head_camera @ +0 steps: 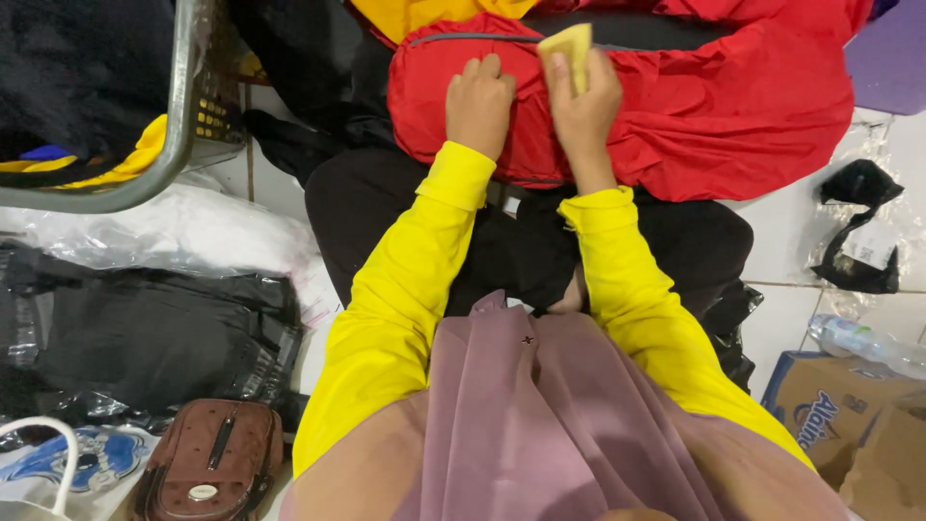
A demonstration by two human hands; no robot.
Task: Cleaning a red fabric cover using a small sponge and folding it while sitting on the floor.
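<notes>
Two hands: both rest on a red bag at the top centre of the frame, reaching out of yellow sleeves.
Left hand: curled into a loose fist, knuckles pressed on the red fabric, holding nothing that shows.
Right hand: closed around a small yellow piece, flat and pale, which sticks up above the fingers and lies against the bag.
Red bag: lies across the person's lap, crumpled, with a grey zipper line along its upper left edge and a dark opening near the top.
Yellow piece: upper centre, just right of the left hand, touching the red fabric.
Lap: black trousers under the bag, a mauve cloth hanging down at the bottom centre.
Left side: a metal basket in the upper left with dark and yellow cloth inside; below it, clear plastic wrap and folded black garments.
Lower left: a brown pouch with a zipper, beside a white bag handle.
Right side: a black scrap on the white tiled floor, a plastic bottle lying flat, and a cardboard box in the lower right corner.
Upper right corner: a purple surface, partly cut off.
</notes>
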